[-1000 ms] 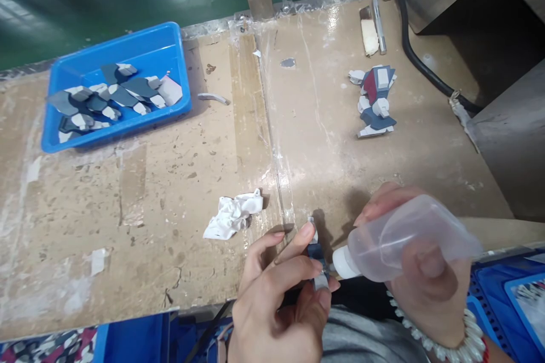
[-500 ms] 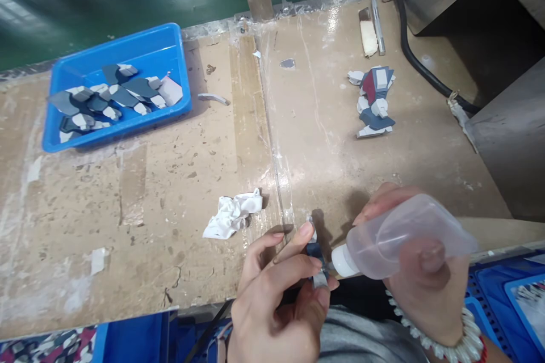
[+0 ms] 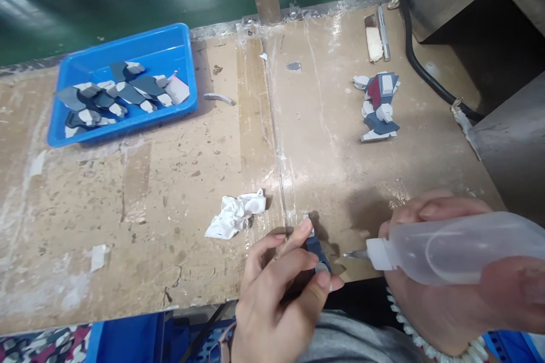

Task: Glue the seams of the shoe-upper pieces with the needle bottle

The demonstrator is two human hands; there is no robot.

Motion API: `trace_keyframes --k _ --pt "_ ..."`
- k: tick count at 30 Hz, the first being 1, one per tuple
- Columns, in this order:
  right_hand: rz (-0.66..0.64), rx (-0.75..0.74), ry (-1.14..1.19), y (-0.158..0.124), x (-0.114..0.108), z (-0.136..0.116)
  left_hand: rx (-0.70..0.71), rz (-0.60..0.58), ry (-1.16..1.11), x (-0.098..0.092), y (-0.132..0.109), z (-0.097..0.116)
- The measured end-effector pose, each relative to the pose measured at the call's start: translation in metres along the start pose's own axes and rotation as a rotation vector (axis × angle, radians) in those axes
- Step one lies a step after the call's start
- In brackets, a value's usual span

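My left hand (image 3: 283,295) pinches a small dark-blue and grey plastic part (image 3: 315,250) close to the table's front edge; the fingers cover some of it. In my right hand (image 3: 443,300) lies a translucent squeeze bottle (image 3: 460,247) with a white cap and a thin metal needle tip (image 3: 355,253). The bottle is on its side, its tip pointing left at the part with a gap between them. A crumpled white cloth or tissue (image 3: 236,214) rests left of my left hand.
A blue tray (image 3: 191,74) holding several blue-grey parts stands at the back left. At the right lies a blue, white and red figure assembly (image 3: 380,105), with a flat blade-like tool (image 3: 374,42) and a silver pen-like tool (image 3: 384,34) behind it. A black cable (image 3: 419,71) runs along the right.
The bottle in my right hand has moved right, away from the part, and its needle tip now shows. My left hand still holds the part, slightly turned. The view has shifted a little.
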State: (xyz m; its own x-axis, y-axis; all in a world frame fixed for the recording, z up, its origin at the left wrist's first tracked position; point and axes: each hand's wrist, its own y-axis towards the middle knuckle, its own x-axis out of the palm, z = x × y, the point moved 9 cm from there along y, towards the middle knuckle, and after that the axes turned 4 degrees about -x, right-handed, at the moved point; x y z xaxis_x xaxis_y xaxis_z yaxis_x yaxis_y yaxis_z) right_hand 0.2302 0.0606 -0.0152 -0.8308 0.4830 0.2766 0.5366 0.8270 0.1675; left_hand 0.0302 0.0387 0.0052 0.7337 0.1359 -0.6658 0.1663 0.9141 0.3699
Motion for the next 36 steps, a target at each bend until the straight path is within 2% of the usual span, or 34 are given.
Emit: trace_keyframes --k 3,8,13,17,21,25,31,34,36 --pt "0.007 -0.025 0.003 0.0 -0.004 0.001 0.079 -0.016 0.011 -0.001 0.0 0.006" --pt "-0.022 -0.065 0.016 0.0 0.003 -0.004 0.013 -0.12 -0.048 0.003 0.003 0.006" --pt "-0.028 -0.06 0.029 0.0 0.004 -0.006 -0.068 -0.068 -0.101 -0.001 0.005 0.004" --pt "-0.041 -0.04 0.023 0.0 0.004 -0.005 -0.084 -0.079 -0.105 0.004 0.006 0.004" --pt "-0.011 -0.038 0.022 0.0 0.004 -0.005 -0.077 -0.023 -0.065 0.003 0.005 0.003" --pt "0.016 -0.03 0.004 -0.001 0.004 -0.004 -0.041 -0.111 -0.058 0.007 0.003 0.005" --pt "0.029 -0.025 0.004 -0.001 0.005 -0.003 -0.124 -0.164 -0.155 -0.001 0.005 0.001" --pt "0.026 -0.032 0.004 -0.001 0.004 -0.003 -0.059 -0.226 -0.143 -0.004 0.007 0.005" --pt "0.023 -0.037 0.012 -0.001 0.002 -0.002 -0.06 -0.185 -0.097 -0.011 0.009 0.002"
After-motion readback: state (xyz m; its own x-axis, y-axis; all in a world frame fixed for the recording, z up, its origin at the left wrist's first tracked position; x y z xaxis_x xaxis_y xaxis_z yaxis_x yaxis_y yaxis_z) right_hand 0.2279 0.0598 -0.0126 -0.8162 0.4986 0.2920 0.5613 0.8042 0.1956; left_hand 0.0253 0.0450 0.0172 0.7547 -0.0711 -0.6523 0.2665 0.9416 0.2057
